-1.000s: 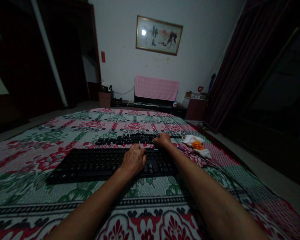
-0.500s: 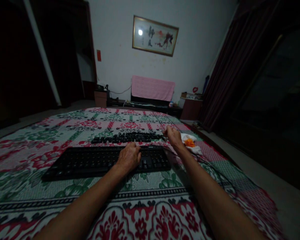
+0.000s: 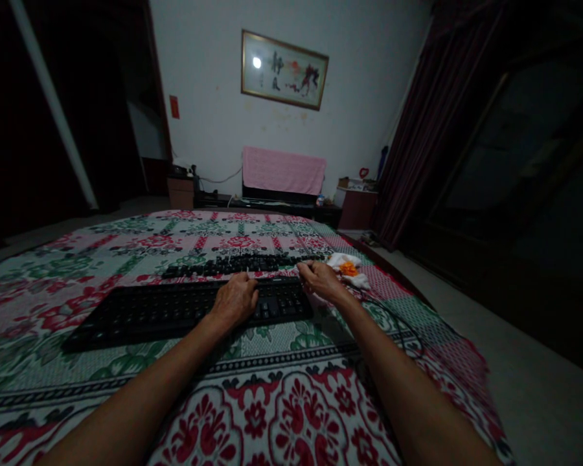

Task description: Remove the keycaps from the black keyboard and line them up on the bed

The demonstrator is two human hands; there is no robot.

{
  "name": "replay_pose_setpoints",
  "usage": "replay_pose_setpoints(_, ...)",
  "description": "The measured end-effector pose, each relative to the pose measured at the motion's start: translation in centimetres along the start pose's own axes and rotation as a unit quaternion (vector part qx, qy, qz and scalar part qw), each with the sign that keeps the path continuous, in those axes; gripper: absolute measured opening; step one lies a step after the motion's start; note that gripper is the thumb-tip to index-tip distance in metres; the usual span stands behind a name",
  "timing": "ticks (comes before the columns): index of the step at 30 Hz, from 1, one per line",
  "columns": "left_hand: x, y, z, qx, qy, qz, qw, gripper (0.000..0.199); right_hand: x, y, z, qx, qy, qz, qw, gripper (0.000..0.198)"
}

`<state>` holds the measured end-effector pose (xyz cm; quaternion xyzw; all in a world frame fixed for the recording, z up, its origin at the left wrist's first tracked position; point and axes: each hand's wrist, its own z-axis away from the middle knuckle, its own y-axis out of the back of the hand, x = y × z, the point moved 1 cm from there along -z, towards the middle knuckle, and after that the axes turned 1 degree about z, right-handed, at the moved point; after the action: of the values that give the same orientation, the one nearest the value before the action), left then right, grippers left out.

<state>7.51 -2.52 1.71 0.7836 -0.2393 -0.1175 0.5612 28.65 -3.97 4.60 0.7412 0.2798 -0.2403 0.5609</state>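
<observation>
A black keyboard lies on the patterned bedspread, many of its key positions without caps. My left hand rests over its right-hand part, fingers curled; a thin pale tip shows above them, too small to name. By the keyboard's top right corner is my right hand, its thumb and fingers pinched together. Whatever it may hold is too small and dark to make out. Just behind the keyboard runs a row of loose black keycaps.
A white cloth with an orange piece lies right of my right hand. A dark cable trails across the bedspread on the right. Beyond the bed, a pink towel covers a screen.
My right hand has come down and toward me, from the right end of the keycaps to the keyboard's top right corner. My left hand stays on the keyboard. The view has swung slightly right.
</observation>
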Motion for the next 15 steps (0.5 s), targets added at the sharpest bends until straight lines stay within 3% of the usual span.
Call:
replay_pose_setpoints(6,0.08,0.11,0.08,-0.001,-0.002,0.011,1.0,0.029,-0.47,-0.87,0.44,-0.027,-0.032,0.054,0.998,0.036)
replay_pose_setpoints(15,-0.04,-0.01,-0.01,0.0,0.0,0.001,1.0,0.028,-0.9,-0.67,0.81,-0.015,0.035,0.135,0.99,0.035)
